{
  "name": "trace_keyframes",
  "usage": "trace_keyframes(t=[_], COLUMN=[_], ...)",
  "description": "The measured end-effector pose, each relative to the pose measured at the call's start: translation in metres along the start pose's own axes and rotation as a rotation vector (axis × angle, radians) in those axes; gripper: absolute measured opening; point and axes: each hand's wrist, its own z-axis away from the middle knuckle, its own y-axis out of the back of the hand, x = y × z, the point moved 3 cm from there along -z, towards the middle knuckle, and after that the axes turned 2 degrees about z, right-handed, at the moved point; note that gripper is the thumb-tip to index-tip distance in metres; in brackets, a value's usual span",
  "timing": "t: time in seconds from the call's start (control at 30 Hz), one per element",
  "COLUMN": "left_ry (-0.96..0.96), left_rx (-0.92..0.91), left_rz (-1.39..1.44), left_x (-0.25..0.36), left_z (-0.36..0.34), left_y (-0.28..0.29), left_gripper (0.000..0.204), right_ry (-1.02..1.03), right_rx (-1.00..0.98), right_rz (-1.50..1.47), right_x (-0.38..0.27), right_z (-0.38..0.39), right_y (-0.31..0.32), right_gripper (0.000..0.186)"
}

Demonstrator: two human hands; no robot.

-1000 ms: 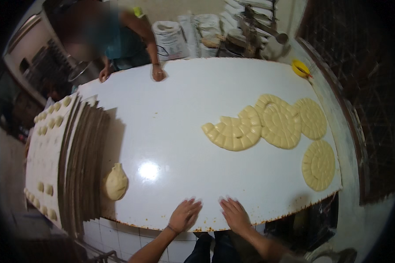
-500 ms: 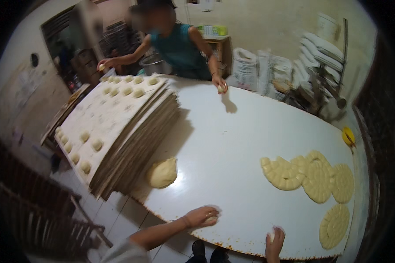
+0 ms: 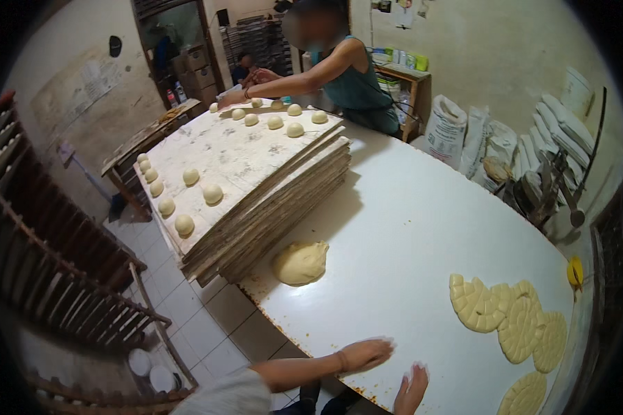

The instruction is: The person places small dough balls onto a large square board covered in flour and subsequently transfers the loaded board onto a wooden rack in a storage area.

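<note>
My left hand (image 3: 368, 354) is palm down, low over the front edge of the white table (image 3: 408, 277). Its fingers point right, their tips smeared by motion, and whatever lies under the palm is hidden. Close beside it, my right hand (image 3: 412, 391) comes up from the lower edge with fingers stretched out and no dough visible in it. A large smooth lump of dough (image 3: 300, 263) sits further off to the left. To the right lie several flat dough rounds (image 3: 521, 332), scored into small pieces and partly overlapping.
At the left stands a tall stack of boards (image 3: 284, 200); several dough balls (image 3: 212, 194) rest on its floured top. Across the table a co-worker's hand (image 3: 232, 99) reaches over that board. White sacks (image 3: 446, 131) line the back wall. A slatted rack (image 3: 62, 256) fills the left side.
The view has turned, so the table sits further right and lower. My hands are closer together, and the pale dough pieces seen at them are out of sight. The co-worker's hand has left the tabletop.
</note>
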Motion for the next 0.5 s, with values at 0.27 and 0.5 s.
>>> trace_keyframes(t=[0.27, 0.5], left_ry=[0.077, 0.046], left_rx=[0.158, -0.046], left_rz=[-0.193, -0.050], left_x=[-0.029, -0.027], left_z=[-0.032, 0.048], left_y=[0.005, 0.050], left_gripper=[0.034, 0.025], right_ry=[-0.078, -0.132], right_rx=[0.093, -0.130], right_rz=[-0.011, 0.000], right_x=[0.033, 0.059], right_z=[-0.024, 0.008], right_y=[0.005, 0.040], right_gripper=[0.040, 0.041])
